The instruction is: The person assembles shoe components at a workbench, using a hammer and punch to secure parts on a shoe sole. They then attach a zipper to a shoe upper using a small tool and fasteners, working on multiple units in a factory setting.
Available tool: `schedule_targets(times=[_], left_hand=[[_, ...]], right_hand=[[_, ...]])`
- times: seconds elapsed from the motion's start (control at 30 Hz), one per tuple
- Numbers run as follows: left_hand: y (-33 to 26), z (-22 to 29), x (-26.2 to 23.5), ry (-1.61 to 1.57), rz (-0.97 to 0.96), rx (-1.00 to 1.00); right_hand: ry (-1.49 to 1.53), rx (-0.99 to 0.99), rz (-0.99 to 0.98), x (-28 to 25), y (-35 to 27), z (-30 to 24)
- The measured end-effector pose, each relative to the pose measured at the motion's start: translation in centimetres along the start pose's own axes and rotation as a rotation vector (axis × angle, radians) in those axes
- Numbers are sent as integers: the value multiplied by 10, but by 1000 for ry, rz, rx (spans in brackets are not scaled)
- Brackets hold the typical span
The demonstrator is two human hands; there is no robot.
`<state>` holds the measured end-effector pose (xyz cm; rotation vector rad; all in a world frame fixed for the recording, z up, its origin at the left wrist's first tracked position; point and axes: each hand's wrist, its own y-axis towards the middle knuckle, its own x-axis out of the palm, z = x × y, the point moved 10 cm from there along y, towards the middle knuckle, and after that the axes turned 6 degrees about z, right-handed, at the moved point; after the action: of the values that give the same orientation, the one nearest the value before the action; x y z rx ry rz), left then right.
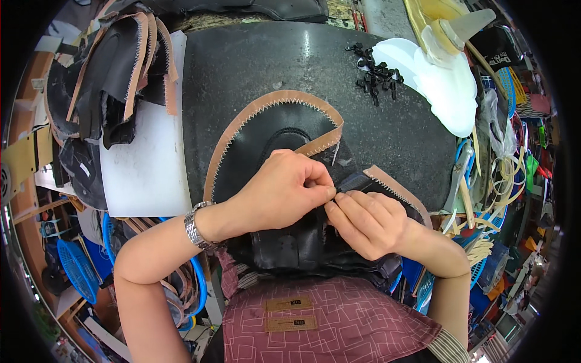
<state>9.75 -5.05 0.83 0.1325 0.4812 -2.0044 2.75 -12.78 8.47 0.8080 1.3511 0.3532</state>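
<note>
A black leather shoe upper [242, 160] lies in front of me, partly over the near edge of the black work surface. Along its edges runs a tan strip [245, 117] with white zigzag stitching. My left hand [281, 190] is closed, its thumb and forefinger pinching a dark part of the upper. Right beside it, my right hand [372, 221] is closed too and grips the same part, with the fingertips of both hands nearly touching. Whatever small piece sits between the fingertips is hidden. A white thread end [335, 153] stands out beyond my left hand.
Several small black pieces [378, 72] form a pile on the black work surface [254, 60] at the far right, beside white sheets [445, 91]. A translucent nozzle-like container [451, 35] stands there. More black uppers [115, 69] are stacked over a white board [145, 163] on the left.
</note>
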Motion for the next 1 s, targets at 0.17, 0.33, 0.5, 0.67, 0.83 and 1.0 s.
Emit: schedule_targets(times=[0.17,0.33,0.5,0.67,0.83,1.0], left_hand=[[2,-3,-7,-5,68,-62],[1,10,-10,158,183,172],[3,8,-9,191,124,150],[4,11,-8,229,117,181],[-2,20,-12,284,242,321],[14,16,-26,315,302,296]], right_hand=[[24,-63,70,2,-3,2],[78,-108,63,5,-12,-3],[64,-102,88,3,-13,-2],[62,-99,82,2,-14,-1],[45,-55,91,6,-11,5],[219,19,-69,-4,-11,-12]])
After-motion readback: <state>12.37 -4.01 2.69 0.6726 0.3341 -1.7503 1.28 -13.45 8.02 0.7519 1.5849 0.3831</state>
